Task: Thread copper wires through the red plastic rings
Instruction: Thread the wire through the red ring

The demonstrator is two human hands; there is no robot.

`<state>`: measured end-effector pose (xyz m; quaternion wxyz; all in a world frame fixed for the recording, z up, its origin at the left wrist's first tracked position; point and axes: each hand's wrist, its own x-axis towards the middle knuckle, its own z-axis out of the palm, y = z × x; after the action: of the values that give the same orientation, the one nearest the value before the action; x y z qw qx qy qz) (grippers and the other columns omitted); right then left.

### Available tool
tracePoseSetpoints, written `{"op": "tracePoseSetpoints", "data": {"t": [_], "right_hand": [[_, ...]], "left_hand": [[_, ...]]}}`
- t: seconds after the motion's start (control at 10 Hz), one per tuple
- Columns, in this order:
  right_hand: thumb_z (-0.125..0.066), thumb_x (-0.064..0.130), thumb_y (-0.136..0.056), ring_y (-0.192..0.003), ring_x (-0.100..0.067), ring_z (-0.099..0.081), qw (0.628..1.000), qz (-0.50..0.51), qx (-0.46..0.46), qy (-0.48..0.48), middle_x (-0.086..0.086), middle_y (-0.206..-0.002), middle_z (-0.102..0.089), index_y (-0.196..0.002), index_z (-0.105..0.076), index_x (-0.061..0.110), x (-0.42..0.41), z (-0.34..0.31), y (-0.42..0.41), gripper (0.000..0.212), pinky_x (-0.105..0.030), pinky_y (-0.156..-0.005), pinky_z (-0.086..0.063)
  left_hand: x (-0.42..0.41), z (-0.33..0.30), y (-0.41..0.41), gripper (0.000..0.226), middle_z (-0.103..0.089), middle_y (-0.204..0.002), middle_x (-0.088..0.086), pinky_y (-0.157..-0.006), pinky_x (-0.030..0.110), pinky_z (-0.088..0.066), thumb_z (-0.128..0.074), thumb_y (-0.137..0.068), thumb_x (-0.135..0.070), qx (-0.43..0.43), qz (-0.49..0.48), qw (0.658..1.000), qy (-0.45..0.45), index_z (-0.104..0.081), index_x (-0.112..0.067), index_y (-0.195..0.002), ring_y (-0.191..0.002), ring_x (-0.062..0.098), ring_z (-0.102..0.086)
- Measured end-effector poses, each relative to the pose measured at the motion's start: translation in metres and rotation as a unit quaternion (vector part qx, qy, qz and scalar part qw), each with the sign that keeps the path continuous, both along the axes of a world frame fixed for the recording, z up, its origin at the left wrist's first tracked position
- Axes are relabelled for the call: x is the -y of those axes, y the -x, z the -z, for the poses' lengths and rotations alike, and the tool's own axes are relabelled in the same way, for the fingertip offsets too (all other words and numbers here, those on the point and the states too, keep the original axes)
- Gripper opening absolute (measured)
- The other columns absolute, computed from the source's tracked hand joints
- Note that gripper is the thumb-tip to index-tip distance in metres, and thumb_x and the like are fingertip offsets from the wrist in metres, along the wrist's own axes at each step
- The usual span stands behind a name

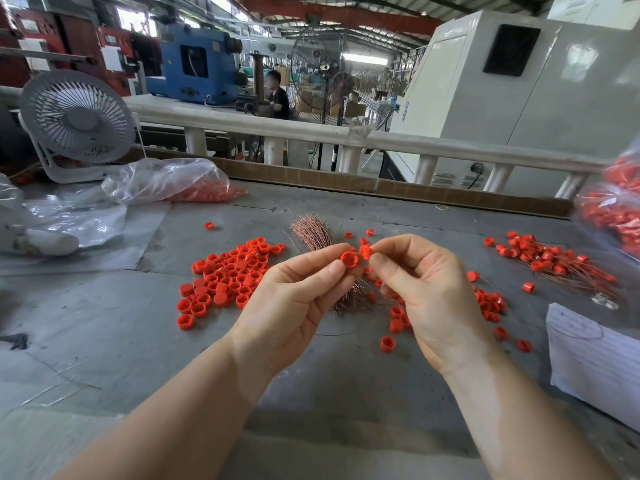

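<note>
My forearms reach in from the bottom edge and meet above the grey table [104, 341], palms turned toward each other. My left hand [294, 296] is raised with its fingers curled, pinching one red ring [349, 259] between thumb and fingertips. My right hand [426, 289] is curled too, pinching a second ring [365, 251] just beside the first; I cannot make out a wire between them. Under my hands lies the bundle of copper wires [311, 233], fanned toward the far edge. A heap of loose rings [225, 278] sits to its left, and threaded rings with wires [554, 261] lie well to the right. Further back are a plastic bag [166, 181] of rings and a white fan [78, 123].
</note>
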<state>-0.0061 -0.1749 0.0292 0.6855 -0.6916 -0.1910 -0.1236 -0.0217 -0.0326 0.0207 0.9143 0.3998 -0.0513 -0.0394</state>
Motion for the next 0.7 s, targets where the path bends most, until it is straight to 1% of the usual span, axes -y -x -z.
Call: {"op": "tracePoseSetpoints", "data": {"t": [0.2,0.4,0.5,0.6,0.7], "right_hand": [[-0.066,0.005,-0.081,-0.061,-0.004,-0.054,1.000,-0.003,-0.002,-0.001,0.006,-0.066,-0.065,-0.071,-0.070,0.023,0.0002,-0.0001,-0.0002,0.021,-0.015,-0.054,-0.045],[-0.067,0.007,-0.081,-0.062,-0.004,-0.055,1.000,0.000,0.001,0.010,0.005,-0.067,-0.065,-0.072,-0.071,0.026,0.0002,0.0003,-0.0016,0.022,-0.016,-0.055,-0.045],[-0.068,0.009,-0.081,-0.064,-0.008,-0.056,0.998,0.028,0.024,0.047,0.003,-0.069,-0.066,-0.073,-0.070,0.029,-0.0005,0.0009,-0.0012,0.022,-0.024,-0.061,-0.046],[-0.069,0.010,-0.081,-0.069,-0.021,-0.063,0.992,0.060,0.058,0.091,0.002,-0.074,-0.070,-0.073,-0.068,0.026,-0.0017,0.0004,0.0009,0.019,-0.034,-0.068,-0.050],[-0.070,0.010,-0.081,-0.069,-0.016,-0.064,0.985,0.079,0.086,0.125,0.007,-0.075,-0.070,-0.075,-0.067,0.025,-0.0031,-0.0012,0.0037,0.016,-0.029,-0.069,-0.050]], "left_hand": [[0.0000,0.0003,-0.0005,0.023,-0.074,-0.082,0.010,-0.060,0.015,-0.054,-0.059,-0.066,0.000,0.001,-0.003,1.000,-0.001,-0.077,-0.008,-0.078,-0.077,0.015,-0.072],[-0.0002,0.0007,-0.0016,0.022,-0.074,-0.081,0.010,-0.060,0.015,-0.054,-0.059,-0.066,0.000,0.001,-0.004,1.000,0.000,-0.077,-0.007,-0.078,-0.076,0.015,-0.072],[-0.0006,0.0012,-0.0015,0.021,-0.074,-0.081,0.010,-0.060,0.015,-0.054,-0.060,-0.067,-0.001,0.002,-0.004,1.000,-0.001,-0.077,-0.007,-0.077,-0.076,0.014,-0.072],[-0.0016,0.0013,-0.0021,0.019,-0.074,-0.081,0.011,-0.060,0.015,-0.054,-0.061,-0.067,-0.001,0.002,-0.012,1.000,-0.005,-0.076,-0.007,-0.076,-0.075,0.014,-0.072],[-0.0016,0.0015,-0.0023,0.017,-0.073,-0.081,0.012,-0.060,0.016,-0.054,-0.063,-0.065,-0.001,0.002,-0.022,1.000,-0.004,-0.075,-0.006,-0.075,-0.074,0.015,-0.072]]}}
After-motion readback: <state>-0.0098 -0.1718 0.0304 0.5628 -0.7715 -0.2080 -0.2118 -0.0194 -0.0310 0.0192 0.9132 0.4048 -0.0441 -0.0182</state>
